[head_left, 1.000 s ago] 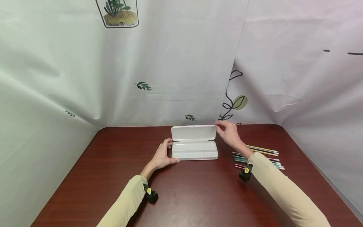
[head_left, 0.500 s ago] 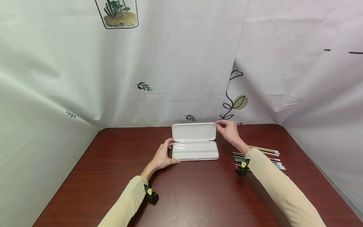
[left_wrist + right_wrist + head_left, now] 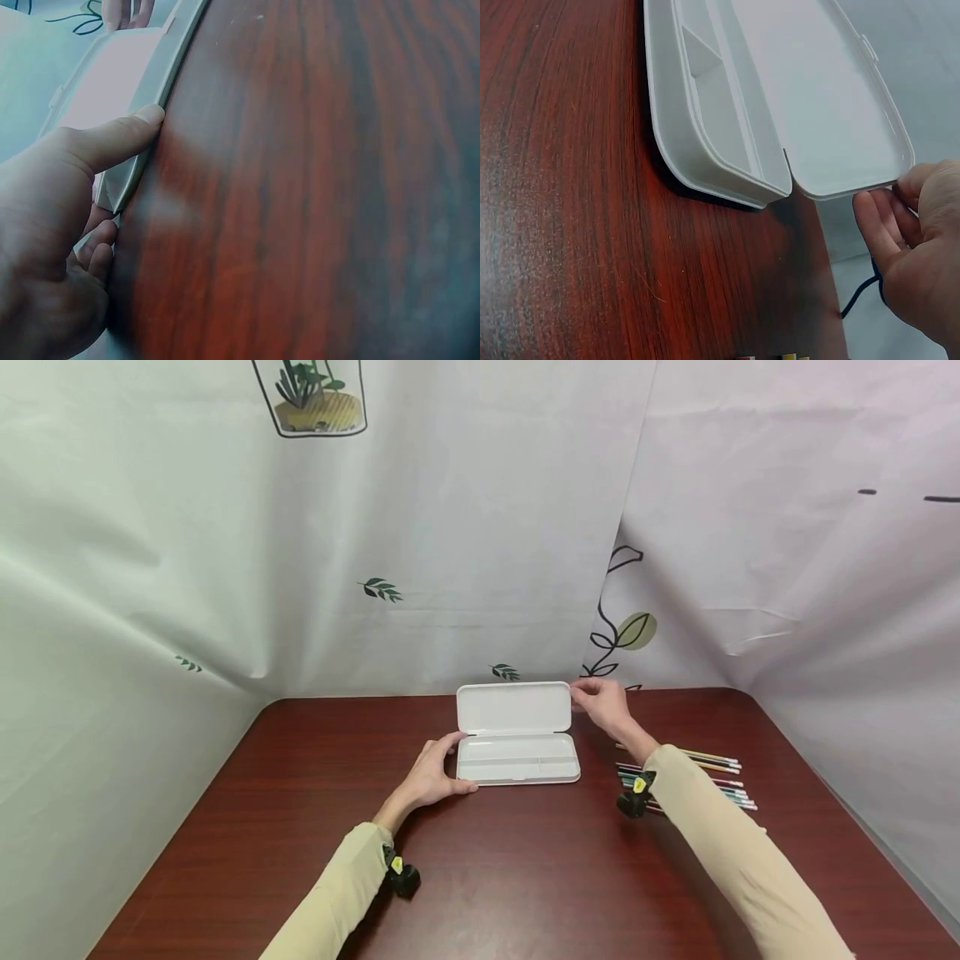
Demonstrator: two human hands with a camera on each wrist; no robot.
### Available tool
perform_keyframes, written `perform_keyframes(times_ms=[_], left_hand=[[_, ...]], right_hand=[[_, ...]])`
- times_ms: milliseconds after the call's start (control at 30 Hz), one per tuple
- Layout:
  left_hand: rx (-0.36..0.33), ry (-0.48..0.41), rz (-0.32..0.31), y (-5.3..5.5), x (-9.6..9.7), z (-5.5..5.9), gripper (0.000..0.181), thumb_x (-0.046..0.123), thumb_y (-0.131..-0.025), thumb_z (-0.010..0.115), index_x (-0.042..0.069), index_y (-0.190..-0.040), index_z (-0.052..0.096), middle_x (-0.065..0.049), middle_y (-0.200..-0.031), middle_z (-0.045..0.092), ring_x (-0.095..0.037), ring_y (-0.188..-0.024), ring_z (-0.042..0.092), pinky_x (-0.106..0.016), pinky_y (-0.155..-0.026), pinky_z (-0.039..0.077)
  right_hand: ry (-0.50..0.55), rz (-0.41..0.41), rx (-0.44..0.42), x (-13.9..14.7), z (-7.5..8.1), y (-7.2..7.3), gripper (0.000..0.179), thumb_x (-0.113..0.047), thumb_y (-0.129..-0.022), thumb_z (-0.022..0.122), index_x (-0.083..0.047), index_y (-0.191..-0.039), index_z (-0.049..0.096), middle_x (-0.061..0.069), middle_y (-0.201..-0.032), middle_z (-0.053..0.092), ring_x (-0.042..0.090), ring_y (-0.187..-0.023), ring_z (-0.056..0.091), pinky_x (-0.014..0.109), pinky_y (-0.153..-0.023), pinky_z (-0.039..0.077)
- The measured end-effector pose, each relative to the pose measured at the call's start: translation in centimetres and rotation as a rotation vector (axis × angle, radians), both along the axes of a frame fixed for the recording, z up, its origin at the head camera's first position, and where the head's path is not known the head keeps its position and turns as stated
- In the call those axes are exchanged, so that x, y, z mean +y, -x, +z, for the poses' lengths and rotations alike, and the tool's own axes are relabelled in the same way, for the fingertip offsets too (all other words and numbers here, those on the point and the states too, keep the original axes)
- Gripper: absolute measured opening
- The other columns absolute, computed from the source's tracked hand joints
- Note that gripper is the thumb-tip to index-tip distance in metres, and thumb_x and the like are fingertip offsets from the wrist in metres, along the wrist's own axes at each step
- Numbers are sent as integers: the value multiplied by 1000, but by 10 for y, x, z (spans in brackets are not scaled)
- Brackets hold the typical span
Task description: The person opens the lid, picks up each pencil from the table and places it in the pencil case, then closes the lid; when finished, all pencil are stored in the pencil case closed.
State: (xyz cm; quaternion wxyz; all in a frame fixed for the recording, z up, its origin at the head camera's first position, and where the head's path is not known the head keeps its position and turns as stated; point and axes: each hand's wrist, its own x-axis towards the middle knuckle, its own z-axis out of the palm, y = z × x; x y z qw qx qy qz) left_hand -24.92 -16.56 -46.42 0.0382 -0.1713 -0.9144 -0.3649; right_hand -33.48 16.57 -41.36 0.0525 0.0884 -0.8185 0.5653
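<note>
A white plastic pencil case (image 3: 495, 770) lies on the table with its lid (image 3: 514, 707) swung up and back. Its tray is divided into a long compartment and smaller ones. My left hand (image 3: 431, 774) grips the case's left end, thumb on the front edge and fingers round the back. In the left wrist view the thumb of the left hand (image 3: 67, 195) presses the rim. At the lid's right corner, my right hand (image 3: 606, 708) pinches the edge. The right wrist view shows the right hand (image 3: 922, 232) with its thumb and fingers at that corner.
Several pencils (image 3: 720, 768) in yellow, black, green and red lie to the right, partly under the right forearm. A white patterned curtain (image 3: 450, 527) hangs behind the reddish-brown table (image 3: 510, 877). A dark cable (image 3: 859, 296) shows beyond the table's edge.
The lid has tilted further back, its top edge rising in the head view, with the right hand still at its corner. The right forearm has shifted slightly left; the left hand keeps its hold.
</note>
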Motion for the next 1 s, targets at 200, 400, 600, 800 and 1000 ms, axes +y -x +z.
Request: perform_keyframes(times_ms=[200,400,600,800,1000], left_hand=[[-22,9,-2,1,1,0,89,26,-70,92,11,-146,49,-13,-121,55,-29,-115,47,-47,-95,41],[-33,3,4,2,1,-1,88,26,-70,92,12,-146,49,-14,-122,55,-30,-116,47,-47,-96,41],[-31,-3,9,3,2,-1,89,24,-68,93,12,-145,50,-14,-120,55,-30,-115,47,-47,-96,40],[-10,3,6,5,2,-2,89,23,-66,94,12,-143,51,-13,-116,57,-29,-113,47,-46,-95,41],[-7,-1,7,5,1,-2,89,24,-66,94,12,-143,51,-12,-116,57,-28,-112,47,-45,-95,41]], right_hand=[[49,-14,-46,1,-3,2,27,-7,-100,60,13,-117,65,29,-118,62,45,-97,67,47,-84,53],[50,-9,-53,3,-3,1,27,-8,-100,61,12,-118,65,28,-116,63,39,-95,70,46,-84,53],[15,22,-8,10,-2,-5,29,-10,-99,63,12,-118,64,28,-114,65,41,-93,70,49,-85,53],[-20,37,41,28,6,-22,29,-7,-99,62,13,-119,64,30,-104,68,39,-87,71,51,-84,52],[-120,90,117,60,15,-53,23,-5,-97,63,11,-114,67,26,-99,70,37,-83,71,44,-75,57]])
